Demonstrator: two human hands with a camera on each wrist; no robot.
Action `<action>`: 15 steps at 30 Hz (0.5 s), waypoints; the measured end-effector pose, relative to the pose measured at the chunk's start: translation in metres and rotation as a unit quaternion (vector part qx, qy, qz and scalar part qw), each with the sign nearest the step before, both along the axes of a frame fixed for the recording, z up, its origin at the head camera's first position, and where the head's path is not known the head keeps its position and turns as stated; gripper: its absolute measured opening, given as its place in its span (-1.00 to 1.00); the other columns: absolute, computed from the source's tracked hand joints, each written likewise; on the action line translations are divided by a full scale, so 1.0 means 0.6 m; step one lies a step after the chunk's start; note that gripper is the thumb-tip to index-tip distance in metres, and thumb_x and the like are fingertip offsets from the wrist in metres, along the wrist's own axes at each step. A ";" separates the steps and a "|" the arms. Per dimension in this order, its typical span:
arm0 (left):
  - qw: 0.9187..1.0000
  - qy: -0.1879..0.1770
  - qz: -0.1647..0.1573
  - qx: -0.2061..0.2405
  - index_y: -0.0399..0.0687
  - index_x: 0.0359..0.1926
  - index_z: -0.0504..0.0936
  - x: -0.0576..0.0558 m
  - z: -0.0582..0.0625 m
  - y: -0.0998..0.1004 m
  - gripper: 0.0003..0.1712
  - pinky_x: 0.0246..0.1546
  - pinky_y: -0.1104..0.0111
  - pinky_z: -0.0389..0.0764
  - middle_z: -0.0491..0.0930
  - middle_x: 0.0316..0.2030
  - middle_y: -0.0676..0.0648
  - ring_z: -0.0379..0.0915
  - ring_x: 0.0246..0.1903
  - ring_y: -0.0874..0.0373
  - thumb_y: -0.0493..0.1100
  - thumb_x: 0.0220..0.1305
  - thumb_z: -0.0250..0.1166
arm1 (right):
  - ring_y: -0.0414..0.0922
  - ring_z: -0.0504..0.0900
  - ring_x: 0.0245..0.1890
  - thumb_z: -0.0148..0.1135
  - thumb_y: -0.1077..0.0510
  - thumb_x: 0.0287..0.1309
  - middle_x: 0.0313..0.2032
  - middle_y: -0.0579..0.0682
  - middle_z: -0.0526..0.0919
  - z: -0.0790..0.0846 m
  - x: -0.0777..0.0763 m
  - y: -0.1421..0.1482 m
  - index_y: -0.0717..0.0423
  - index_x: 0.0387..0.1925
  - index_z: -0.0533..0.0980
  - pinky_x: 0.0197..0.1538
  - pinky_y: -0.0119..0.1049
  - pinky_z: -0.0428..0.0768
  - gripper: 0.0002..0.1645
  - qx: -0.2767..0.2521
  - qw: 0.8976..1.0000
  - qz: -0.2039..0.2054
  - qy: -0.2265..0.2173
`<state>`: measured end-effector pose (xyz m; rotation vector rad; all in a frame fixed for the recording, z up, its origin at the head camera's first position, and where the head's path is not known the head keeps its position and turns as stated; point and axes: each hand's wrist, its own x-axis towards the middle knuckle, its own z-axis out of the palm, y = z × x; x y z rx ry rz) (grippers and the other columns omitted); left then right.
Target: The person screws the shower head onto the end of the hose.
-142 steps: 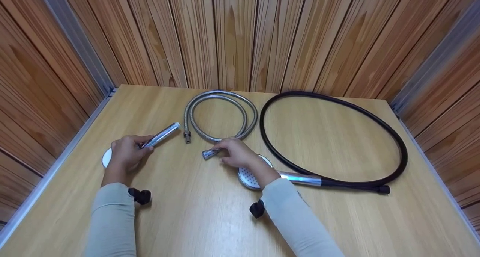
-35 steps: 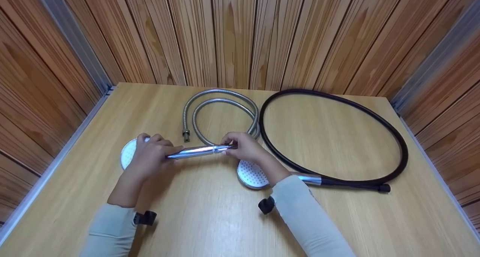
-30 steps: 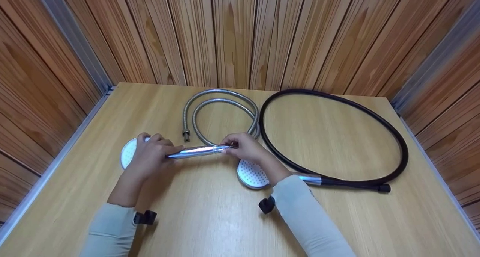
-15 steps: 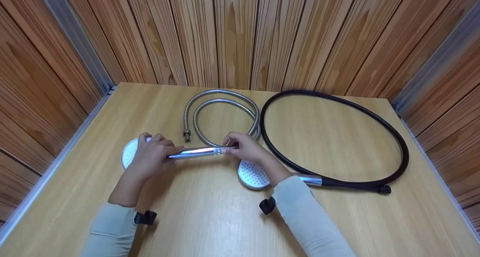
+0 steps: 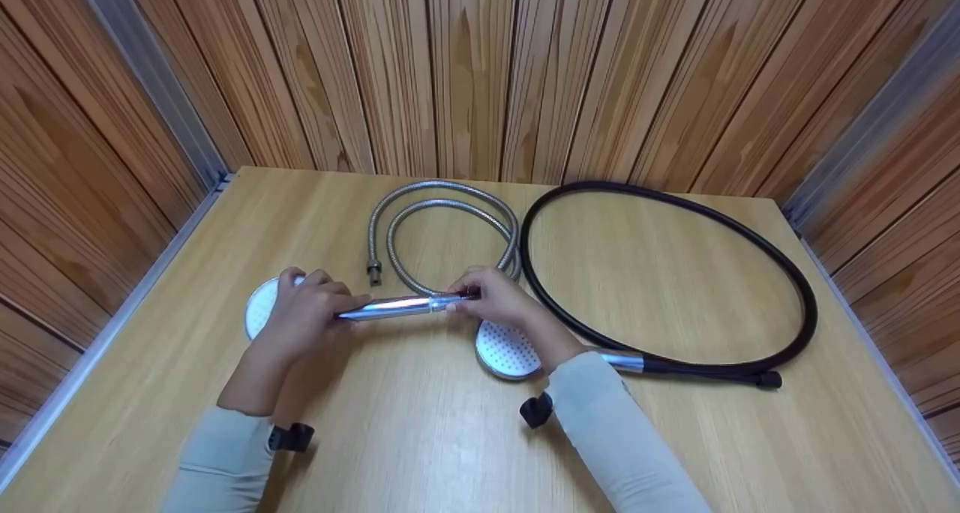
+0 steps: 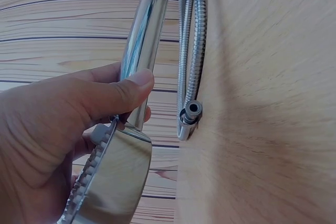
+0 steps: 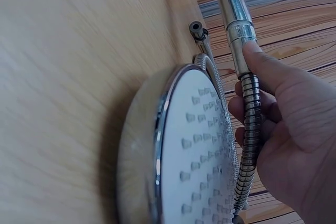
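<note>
My left hand (image 5: 304, 314) grips a chrome shower head (image 5: 394, 307) by its handle, close to the white spray face at the left. In the left wrist view the thumb lies across the handle (image 6: 149, 30). At the handle's other end, my right hand (image 5: 496, 297) pinches the metal connector (image 7: 240, 59) of a silver shower hose (image 5: 439, 184). The right wrist view has that connector lined up against the handle's end, the ribbed hose running down past the palm. The hose's free end (image 5: 374, 273) lies on the table.
A second shower head (image 5: 506, 350) lies beneath my right forearm, partly hidden. Its handle meets a black hose (image 5: 806, 303) looped over the table's right side. Wood-patterned panels (image 5: 465, 78) stand behind the wooden table (image 5: 420, 438).
Since the oldest frame, my left hand has moved right with the shower head, and the hose connector has met its handle. Over the last second, my right fingers have shifted slightly on the connector.
</note>
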<state>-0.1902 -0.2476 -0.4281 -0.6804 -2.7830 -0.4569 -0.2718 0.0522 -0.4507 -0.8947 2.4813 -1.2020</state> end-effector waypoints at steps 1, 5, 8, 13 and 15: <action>1.000 -0.001 0.000 0.002 0.17 -0.03 0.76 0.000 0.000 0.000 -0.52 0.01 -0.08 0.07 0.70 -0.33 0.04 0.36 -0.22 0.06 -0.22 -0.05 0.57 | -0.13 0.53 -0.21 0.38 0.19 0.15 -0.23 -0.05 0.62 0.000 0.000 0.000 0.18 -0.06 0.65 -0.12 -0.28 0.51 -0.70 -0.001 1.000 0.002 -0.001; 1.000 -0.001 -0.003 0.002 0.16 -0.02 0.75 0.000 0.001 0.000 -0.52 0.01 -0.08 0.08 0.70 -0.32 0.04 0.36 -0.21 0.06 -0.22 -0.04 0.56 | -0.12 0.54 -0.24 0.32 0.18 0.21 -0.25 -0.05 0.61 -0.001 0.000 0.002 0.19 0.05 0.57 -0.19 -0.28 0.53 -0.63 -0.015 1.000 0.009 -0.019; 1.000 0.002 -0.002 -0.004 0.16 -0.02 0.75 0.001 0.002 0.001 -0.53 0.01 -0.07 0.08 0.70 -0.32 0.04 0.37 -0.21 0.06 -0.23 -0.03 0.55 | -0.13 0.53 -0.27 0.30 0.16 0.24 -0.29 -0.07 0.60 -0.002 0.000 0.003 0.16 -0.04 0.56 -0.22 -0.28 0.53 -0.72 -0.023 1.000 0.012 -0.017; 1.000 0.003 0.006 -0.010 0.16 -0.05 0.77 0.002 0.003 0.004 -0.56 0.03 -0.09 0.08 0.71 -0.32 0.03 0.38 -0.21 0.05 -0.28 0.00 0.52 | -0.13 0.55 -0.26 0.40 0.15 0.13 -0.30 -0.06 0.61 -0.006 -0.002 0.004 0.17 -0.09 0.57 -0.15 -0.26 0.52 -0.68 -0.027 0.999 0.021 0.005; 1.000 0.000 0.006 -0.007 0.16 -0.06 0.77 0.002 0.004 0.005 -0.57 0.03 -0.08 0.08 0.71 -0.32 0.02 0.38 -0.21 0.05 -0.27 0.00 0.52 | -0.11 0.55 -0.25 0.46 0.20 0.05 -0.28 -0.03 0.61 -0.007 -0.002 0.004 0.22 -0.06 0.56 -0.13 -0.25 0.51 -0.59 -0.031 0.999 0.023 0.011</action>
